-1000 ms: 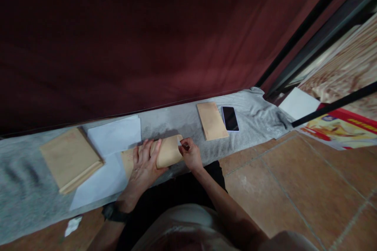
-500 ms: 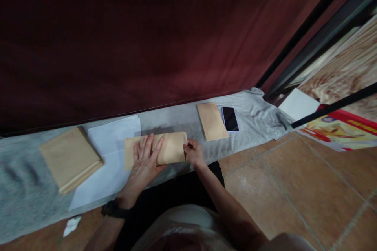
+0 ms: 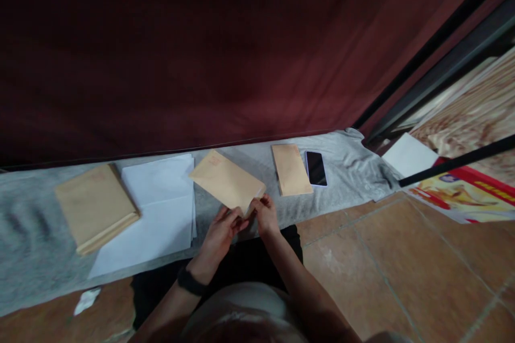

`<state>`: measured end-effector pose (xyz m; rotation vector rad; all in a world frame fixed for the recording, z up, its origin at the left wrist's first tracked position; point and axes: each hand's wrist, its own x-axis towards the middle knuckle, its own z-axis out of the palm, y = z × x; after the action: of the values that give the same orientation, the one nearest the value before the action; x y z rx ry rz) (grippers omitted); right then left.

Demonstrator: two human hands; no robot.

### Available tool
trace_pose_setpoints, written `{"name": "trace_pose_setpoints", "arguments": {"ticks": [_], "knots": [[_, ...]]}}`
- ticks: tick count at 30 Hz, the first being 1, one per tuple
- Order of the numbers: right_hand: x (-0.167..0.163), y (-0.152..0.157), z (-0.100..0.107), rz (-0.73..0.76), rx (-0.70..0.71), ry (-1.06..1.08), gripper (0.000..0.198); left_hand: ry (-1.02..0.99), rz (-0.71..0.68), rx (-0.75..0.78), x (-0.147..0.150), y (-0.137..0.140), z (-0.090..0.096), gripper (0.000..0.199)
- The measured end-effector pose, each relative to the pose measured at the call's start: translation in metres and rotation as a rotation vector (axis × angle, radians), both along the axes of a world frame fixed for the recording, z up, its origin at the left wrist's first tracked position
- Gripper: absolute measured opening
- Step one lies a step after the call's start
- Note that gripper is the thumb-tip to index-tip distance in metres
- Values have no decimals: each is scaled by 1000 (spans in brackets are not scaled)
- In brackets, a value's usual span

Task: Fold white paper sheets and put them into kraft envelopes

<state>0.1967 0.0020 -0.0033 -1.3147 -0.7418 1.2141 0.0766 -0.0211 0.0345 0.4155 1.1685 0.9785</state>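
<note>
A tan paper envelope (image 3: pixel 229 178) lies at a slant in front of me, its near right end between my two hands. My left hand (image 3: pixel 225 228), below a dark wristband, pinches the envelope's lower edge near that end. Fingers closed, my right hand (image 3: pixel 264 213) grips the right end corner, where a pale strip shows along the edge. Both hands are close together, and the fingertips are partly hidden. To the right, another tan envelope (image 3: pixel 292 170) lies flat beside a phone (image 3: pixel 316 168).
A grey cloth (image 3: pixel 341 155) covers the long narrow surface. White paper sheets (image 3: pixel 161 187) lie at left, partly under a stack of tan envelopes (image 3: pixel 96 201). A dark red panel (image 3: pixel 201 64) rises behind. A crumpled white scrap (image 3: pixel 86 300) is on the tiled floor (image 3: pixel 362 257).
The envelope has turned so its left end points away from me. My left hand has left its flat top and moved right to the near edge, beside my right hand.
</note>
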Motion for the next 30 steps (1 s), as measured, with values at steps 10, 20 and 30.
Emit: {"name": "trace_pose_setpoints", "arguments": {"ticks": [10, 20, 30], "knots": [[12, -1, -13, -35, -63, 62, 25, 269, -77, 146, -17, 18, -8, 50], [38, -13, -25, 106, 312, -694, 29, 924, -374, 241, -46, 40, -26, 53], [36, -16, -34, 421, 612, -1236, 41, 1653, -540, 597, -32, 13, -20, 56]]}}
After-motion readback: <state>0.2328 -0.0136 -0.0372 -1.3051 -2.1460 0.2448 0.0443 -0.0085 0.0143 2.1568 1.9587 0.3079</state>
